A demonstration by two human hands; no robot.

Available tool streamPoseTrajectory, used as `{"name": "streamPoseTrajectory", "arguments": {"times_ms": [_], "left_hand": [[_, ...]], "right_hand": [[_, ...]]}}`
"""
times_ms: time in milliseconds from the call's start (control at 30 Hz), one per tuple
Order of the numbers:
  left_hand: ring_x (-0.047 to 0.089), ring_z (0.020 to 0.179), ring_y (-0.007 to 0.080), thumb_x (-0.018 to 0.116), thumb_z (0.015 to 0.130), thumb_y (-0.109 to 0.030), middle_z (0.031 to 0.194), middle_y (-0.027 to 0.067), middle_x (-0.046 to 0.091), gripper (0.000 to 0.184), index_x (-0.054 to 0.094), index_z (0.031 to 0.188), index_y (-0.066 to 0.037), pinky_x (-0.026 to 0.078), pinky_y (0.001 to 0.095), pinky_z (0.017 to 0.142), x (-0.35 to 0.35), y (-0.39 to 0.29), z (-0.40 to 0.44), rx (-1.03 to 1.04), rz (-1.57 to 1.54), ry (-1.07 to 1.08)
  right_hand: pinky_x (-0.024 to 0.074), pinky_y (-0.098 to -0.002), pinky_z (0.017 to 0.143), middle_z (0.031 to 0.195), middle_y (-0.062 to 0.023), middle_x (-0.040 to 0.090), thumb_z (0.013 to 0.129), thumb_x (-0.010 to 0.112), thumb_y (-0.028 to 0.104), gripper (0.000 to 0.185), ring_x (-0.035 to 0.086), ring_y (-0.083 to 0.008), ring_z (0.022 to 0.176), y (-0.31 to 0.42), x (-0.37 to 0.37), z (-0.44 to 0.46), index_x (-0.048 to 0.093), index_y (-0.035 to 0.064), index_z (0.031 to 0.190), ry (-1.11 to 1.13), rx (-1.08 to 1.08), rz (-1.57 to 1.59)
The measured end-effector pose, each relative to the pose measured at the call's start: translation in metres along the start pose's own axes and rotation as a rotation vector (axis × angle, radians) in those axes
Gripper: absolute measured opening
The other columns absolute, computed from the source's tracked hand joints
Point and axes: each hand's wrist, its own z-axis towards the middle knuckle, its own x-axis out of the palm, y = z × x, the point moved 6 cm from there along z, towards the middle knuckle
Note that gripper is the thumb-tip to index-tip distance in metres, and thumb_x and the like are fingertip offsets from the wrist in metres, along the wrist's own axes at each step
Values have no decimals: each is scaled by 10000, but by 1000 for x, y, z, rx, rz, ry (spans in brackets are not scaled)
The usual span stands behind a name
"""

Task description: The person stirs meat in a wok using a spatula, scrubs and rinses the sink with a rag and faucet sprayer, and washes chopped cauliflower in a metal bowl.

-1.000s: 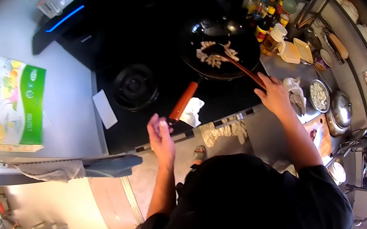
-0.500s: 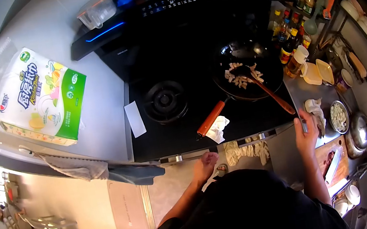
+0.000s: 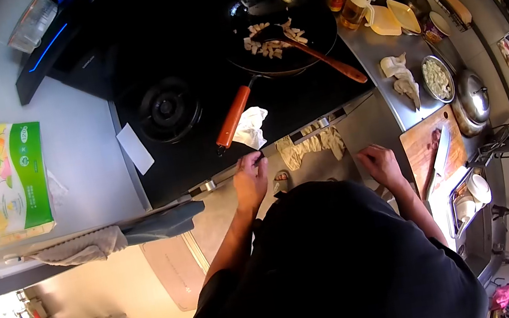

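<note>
My left hand (image 3: pixel 251 178) is at the stove's front edge, just below the wok's wooden handle (image 3: pixel 235 116). Its fingers are curled, with a small dark patch between thumb and fingertips that I cannot make out. My right hand (image 3: pixel 380 163) hangs in front of the counter, left of the cutting board (image 3: pixel 415 151), fingers curled in and nothing visible in them. Pale meat pieces (image 3: pixel 269 49) lie in the black wok (image 3: pixel 322 34). A wooden spatula (image 3: pixel 327 63) rests in it, handle over the rim. A crumpled white cloth or paper (image 3: pixel 252 129) lies beside the wok's handle.
A knife (image 3: pixel 442 152) lies on the cutting board. Behind it stand a bowl of chopped white food (image 3: pixel 437 80) and a metal lid (image 3: pixel 472 99). Bottles (image 3: pixel 355 3) line the counter right of the stove. A kitchen-towel pack (image 3: pixel 3 183) is at left.
The view has shifted, so the stove sits further left and higher. My right hand has drawn back from near the spatula handle and curled. My left hand is now at the stove's edge.
</note>
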Motion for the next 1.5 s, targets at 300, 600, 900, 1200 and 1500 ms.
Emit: {"name": "streamPoseTrajectory", "arguments": {"times_ms": [300, 600, 900, 1200, 1500], "left_hand": [[559, 1282, 409, 631, 934, -93, 1392, 225, 589, 462, 574, 1382, 5, 428, 477, 1098, 36, 7, 60, 224, 326, 44], [515, 1393, 354, 561, 912, -51, 1528, 161, 516, 553, 522, 1463, -27, 384, 438, 1194, 97, 65, 54, 227, 540, 335], [715, 796, 200, 667, 969, -95, 906, 131, 747, 134, 726, 1065, -22, 554, 312, 748, 89, 24, 78, -402, -318, -11], [721, 816, 236, 671, 960, -91, 941, 137, 736, 159, 729, 1080, -5, 556, 334, 743, 82, -19, 32, -309, -412, 154], [707, 906, 357, 696, 892, -99, 984, 148, 718, 161, 730, 1048, -80, 580, 432, 792, 37, 7, 4, 71, -40, 108]], "right_hand": [[532, -423, 697, 842, -185, 698, 924, 718, 181, 172, 686, -380, 782, -27, 4, -25, 736, 10, 919, -14, 140, -83], [537, -431, 706, 852, -193, 708, 934, 685, 165, 155, 700, -396, 794, -37, 41, -16, 730, 17, 949, 72, 127, -14], [585, -407, 757, 936, -193, 741, 978, 635, 153, 306, 760, -302, 918, 20, 115, 62, 663, 17, 1251, 327, 172, 142], [600, -328, 662, 914, -119, 739, 952, 508, 65, 266, 761, -221, 770, -10, 174, 97, 687, -32, 1123, 360, 319, 540], [525, -250, 618, 860, -57, 733, 939, 685, 123, 157, 689, -111, 702, 28, 181, 90, 720, 7, 1037, 501, 196, 454]]}}
